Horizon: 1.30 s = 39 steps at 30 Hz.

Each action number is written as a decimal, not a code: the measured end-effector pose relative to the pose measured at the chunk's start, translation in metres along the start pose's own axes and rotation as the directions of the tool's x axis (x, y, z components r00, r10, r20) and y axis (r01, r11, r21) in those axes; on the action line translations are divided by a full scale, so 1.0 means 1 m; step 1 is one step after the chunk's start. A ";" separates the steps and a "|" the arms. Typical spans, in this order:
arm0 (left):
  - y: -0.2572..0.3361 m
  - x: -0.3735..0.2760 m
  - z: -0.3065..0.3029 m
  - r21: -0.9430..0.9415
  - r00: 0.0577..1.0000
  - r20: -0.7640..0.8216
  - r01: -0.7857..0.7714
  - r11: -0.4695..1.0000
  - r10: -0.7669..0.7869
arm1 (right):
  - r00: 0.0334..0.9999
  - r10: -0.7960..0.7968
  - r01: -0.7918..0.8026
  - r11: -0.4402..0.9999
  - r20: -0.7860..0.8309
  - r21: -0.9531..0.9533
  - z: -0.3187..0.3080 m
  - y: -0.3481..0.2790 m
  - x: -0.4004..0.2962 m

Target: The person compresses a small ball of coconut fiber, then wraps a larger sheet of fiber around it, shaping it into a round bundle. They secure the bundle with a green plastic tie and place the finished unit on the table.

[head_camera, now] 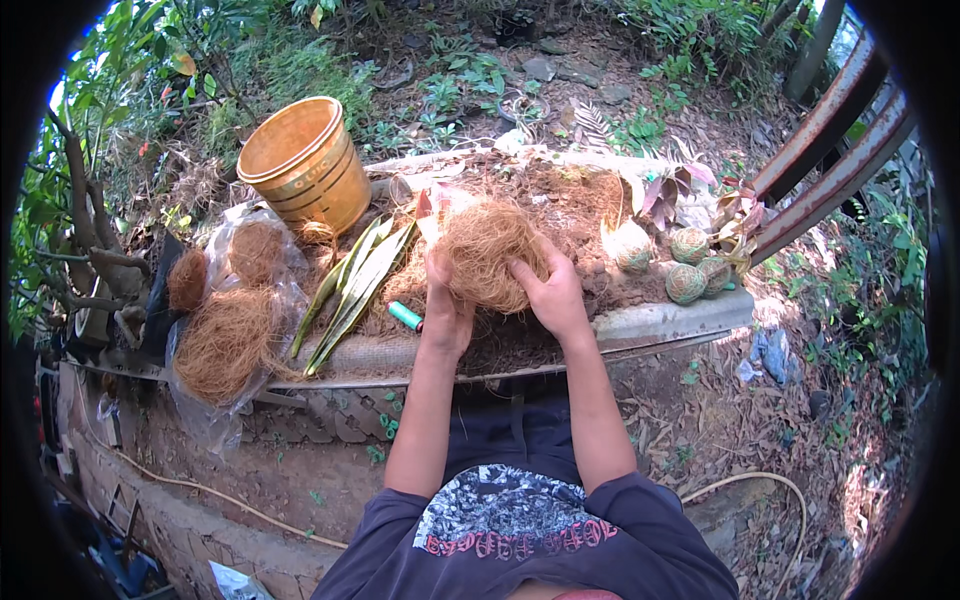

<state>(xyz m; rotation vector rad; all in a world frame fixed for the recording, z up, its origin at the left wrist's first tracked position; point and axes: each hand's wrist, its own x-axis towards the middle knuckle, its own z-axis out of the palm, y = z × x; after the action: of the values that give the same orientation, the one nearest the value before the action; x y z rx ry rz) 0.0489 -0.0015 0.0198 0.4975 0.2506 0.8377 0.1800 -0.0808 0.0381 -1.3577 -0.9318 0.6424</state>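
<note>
Between my two hands I hold a loose clump of brown coconut fibre (pixel 487 255) above the worktable. My left hand (pixel 447 307) supports its left side from below, and my right hand (pixel 553 289) grips its right side with the thumb on top. A spool of green thread (pixel 406 316) lies just left of my left hand. Beside it, long variegated leaves (pixel 358 292) rest across the table's front edge. Several thread-wrapped balls (pixel 686 283) sit to the right, one of them, a paler ball (pixel 630 247), with dry leaf stubs on top.
A yellow plastic bucket (pixel 319 176) stands tilted at the back left. More coconut fibre (pixel 225 341) lies on a clear plastic bag (pixel 217 427) overhanging the left edge. Loose soil (pixel 585 195) covers the table's middle. Rusty metal bars (pixel 825 165) slant up at the right. A hose (pixel 225 499) runs along the ground.
</note>
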 end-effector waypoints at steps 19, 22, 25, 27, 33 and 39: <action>-0.020 0.002 0.014 0.621 0.859 -0.076 -0.357 0.698 0.506 | 0.855 -0.500 0.354 0.757 -0.137 -0.549 0.008 -0.018 -0.020; -0.027 0.002 0.004 0.550 0.852 -0.092 -0.388 0.739 0.516 | 0.931 -0.362 0.333 0.894 -0.045 -0.298 0.014 -0.023 -0.022; -0.028 -0.013 0.022 0.227 0.917 -0.071 -0.368 0.902 0.392 | 0.981 -0.173 0.175 0.985 -0.085 0.011 0.035 -0.009 -0.021; -0.031 -0.018 0.029 0.086 0.941 -0.058 -0.328 0.941 0.333 | 0.991 -0.084 0.103 0.976 -0.105 0.190 0.039 -0.006 -0.017; -0.030 -0.014 0.020 0.355 0.956 -0.052 -0.252 0.900 0.288 | 0.994 -0.037 0.072 0.932 -0.104 0.355 0.033 0.000 -0.017; -0.023 -0.010 0.026 0.496 0.957 -0.062 -0.216 0.841 0.283 | 0.952 -0.301 0.300 0.954 -0.056 -0.025 0.022 0.000 -0.013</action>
<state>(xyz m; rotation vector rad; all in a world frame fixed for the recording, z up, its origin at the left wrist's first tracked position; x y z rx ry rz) 0.0681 -0.0306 0.0302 0.9646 0.5357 1.0709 0.1545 -0.0805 0.0345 -1.2102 -1.0706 0.3600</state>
